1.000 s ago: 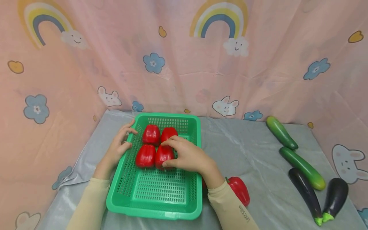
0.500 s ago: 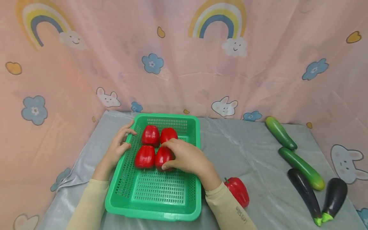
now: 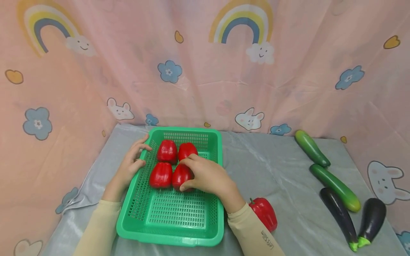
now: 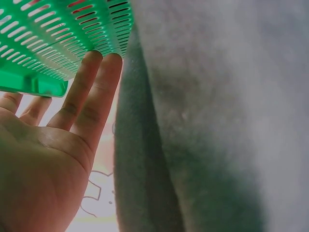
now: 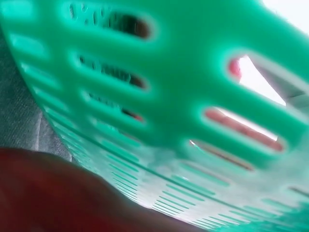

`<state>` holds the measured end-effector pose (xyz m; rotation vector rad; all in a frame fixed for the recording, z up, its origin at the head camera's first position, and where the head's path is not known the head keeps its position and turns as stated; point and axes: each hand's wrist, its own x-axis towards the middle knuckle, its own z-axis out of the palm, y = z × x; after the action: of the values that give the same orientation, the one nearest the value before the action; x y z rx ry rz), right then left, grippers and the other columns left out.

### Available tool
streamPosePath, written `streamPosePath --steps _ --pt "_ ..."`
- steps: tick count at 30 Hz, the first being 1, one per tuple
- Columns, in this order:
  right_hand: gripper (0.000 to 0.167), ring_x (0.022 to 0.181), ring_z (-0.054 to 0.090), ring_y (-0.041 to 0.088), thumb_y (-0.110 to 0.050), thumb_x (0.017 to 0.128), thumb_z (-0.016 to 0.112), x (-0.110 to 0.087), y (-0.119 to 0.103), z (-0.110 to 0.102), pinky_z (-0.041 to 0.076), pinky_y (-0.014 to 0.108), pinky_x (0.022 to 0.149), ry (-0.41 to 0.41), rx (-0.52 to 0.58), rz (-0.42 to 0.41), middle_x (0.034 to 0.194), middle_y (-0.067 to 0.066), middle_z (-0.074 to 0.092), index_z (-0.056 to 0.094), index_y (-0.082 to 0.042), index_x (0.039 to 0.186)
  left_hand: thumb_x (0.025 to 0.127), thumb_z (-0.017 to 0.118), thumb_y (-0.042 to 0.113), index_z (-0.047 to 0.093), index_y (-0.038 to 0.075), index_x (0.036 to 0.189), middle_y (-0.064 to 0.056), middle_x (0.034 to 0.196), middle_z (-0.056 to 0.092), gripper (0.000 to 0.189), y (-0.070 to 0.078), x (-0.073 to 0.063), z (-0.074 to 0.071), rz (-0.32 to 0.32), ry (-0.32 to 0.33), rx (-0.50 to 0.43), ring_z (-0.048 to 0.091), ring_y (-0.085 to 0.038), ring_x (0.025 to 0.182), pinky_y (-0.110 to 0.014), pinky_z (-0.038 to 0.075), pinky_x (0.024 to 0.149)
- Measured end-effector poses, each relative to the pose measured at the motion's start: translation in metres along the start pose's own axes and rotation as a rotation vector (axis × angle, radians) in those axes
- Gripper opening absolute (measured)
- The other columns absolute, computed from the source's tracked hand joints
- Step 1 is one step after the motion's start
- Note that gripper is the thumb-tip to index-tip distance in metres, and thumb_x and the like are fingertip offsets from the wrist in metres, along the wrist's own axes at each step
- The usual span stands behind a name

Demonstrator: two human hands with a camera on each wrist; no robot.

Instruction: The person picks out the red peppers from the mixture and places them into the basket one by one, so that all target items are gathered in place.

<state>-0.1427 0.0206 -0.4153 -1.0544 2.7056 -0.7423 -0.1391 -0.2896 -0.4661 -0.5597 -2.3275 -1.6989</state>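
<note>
Inside a green plastic basket stand several red bell peppers, two at the back and two in front. My right hand reaches over the right rim and grips the front right pepper, thumb on its near side, fingers on its far side. The front left pepper sits beside it. At the left rim my left hand holds the basket, some fingers over the edge. In the left wrist view two straight fingers lie against the slotted outer wall.
Another red bell pepper lies right of my right forearm. Farther right are two zucchini and two eggplants on the grey cloth. A pink printed curtain hangs behind. Basket wall fills most of the right wrist view.
My right hand has settled slightly lower and closer on the front right pepper. A red patch under my right wrist is now hidden. My left hand stays at the rim.
</note>
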Motion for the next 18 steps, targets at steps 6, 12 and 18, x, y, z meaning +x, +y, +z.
streamPosePath --steps 6,12,18 --pt "0.071 0.106 0.065 0.013 -0.045 0.080 0.097 -0.0014 -0.0014 -0.0018 0.059 0.038 0.091 -0.009 0.003 0.008 0.120 -0.006 0.064 0.070 -0.021 0.141 0.084 0.045 -0.016 0.060 -0.009 0.121 -0.020 0.175 0.030 0.041 -0.0008 -0.0005 -0.0001 0.004 0.000 0.003 0.021 -0.044 0.162 -0.028 0.032 0.110" --pt "0.074 0.106 0.064 0.014 -0.048 0.081 0.095 -0.0023 -0.0018 -0.0040 0.060 0.038 0.088 -0.026 0.010 0.025 0.122 -0.004 0.063 0.069 -0.022 0.144 0.084 0.045 -0.015 0.060 -0.008 0.120 -0.021 0.175 0.030 0.040 -0.0016 -0.0002 -0.0001 0.006 0.001 -0.003 0.022 -0.045 0.162 -0.028 0.032 0.110" --pt "0.074 0.106 0.064 0.014 -0.048 0.081 0.095 -0.0017 -0.0012 -0.0041 0.060 0.037 0.084 -0.029 0.032 0.026 0.123 -0.003 0.064 0.068 -0.022 0.145 0.083 0.045 -0.014 0.060 -0.008 0.120 -0.021 0.175 0.031 0.041 -0.0026 0.0001 -0.0007 0.014 0.005 0.002 0.022 -0.045 0.162 -0.026 0.031 0.113"
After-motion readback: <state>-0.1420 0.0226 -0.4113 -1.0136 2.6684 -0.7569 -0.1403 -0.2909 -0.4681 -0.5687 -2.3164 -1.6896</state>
